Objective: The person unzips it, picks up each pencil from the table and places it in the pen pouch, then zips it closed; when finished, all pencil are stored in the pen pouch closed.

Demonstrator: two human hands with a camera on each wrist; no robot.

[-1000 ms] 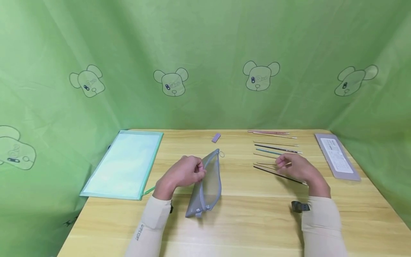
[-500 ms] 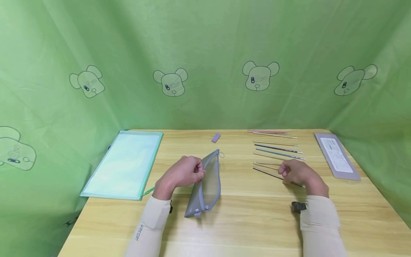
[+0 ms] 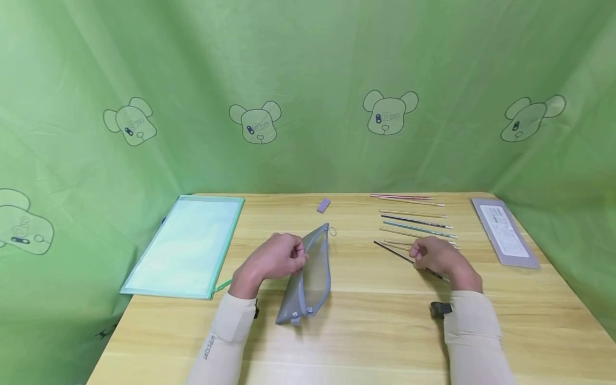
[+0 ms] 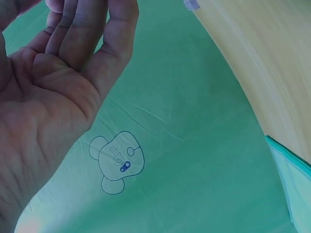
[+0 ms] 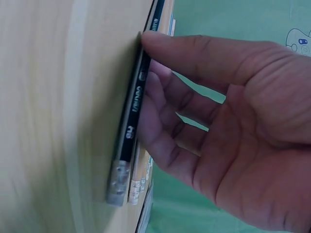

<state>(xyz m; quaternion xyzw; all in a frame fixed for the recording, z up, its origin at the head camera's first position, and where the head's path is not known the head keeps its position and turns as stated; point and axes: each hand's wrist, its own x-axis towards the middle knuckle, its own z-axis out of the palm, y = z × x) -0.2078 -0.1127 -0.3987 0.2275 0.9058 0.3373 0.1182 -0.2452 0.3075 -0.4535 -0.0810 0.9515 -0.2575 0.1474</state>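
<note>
Has at far left, flat on the wooden table (image 3: 366, 331), a pale mint-edged zip folder (image 3: 187, 246), with a green pull (image 3: 223, 286) reaching toward the left sleeve (image 3: 221, 331). Next to the right, pinches the upper rim of a grey pouch (image 3: 292, 300) between thumb and forefinger of the left hand (image 3: 279, 256), with the other fingers curled in. Has the pouch standing tilted on the table, spread open toward the right, with a small tab at the near end. In the left wrist view, shows palm and bent fingers, cut off at the top edge. Beyond the pouch, near the table's far edge, has a small purple block (image 3: 324, 205). Farther right, has pencils lying roughly side by side: a pink pencil (image 3: 399, 197) at the back, then several wood-coloured ones, a dark patterned pencil (image 3: 409, 220) and a teal pencil (image 3: 418, 229). Nearest the person, grasps a black pencil (image 5: 131, 116) partway along, between thumb and fingers of the right hand (image 3: 438, 256), at a slant, with HB lettering showing and eraser end toward the right. Cannot tell whether fully clear of the table. At far right, has a flat lilac-grey slab (image 3: 529, 260) with a white printed label (image 3: 505, 231), near the green cloth (image 3: 308, 53).
</note>
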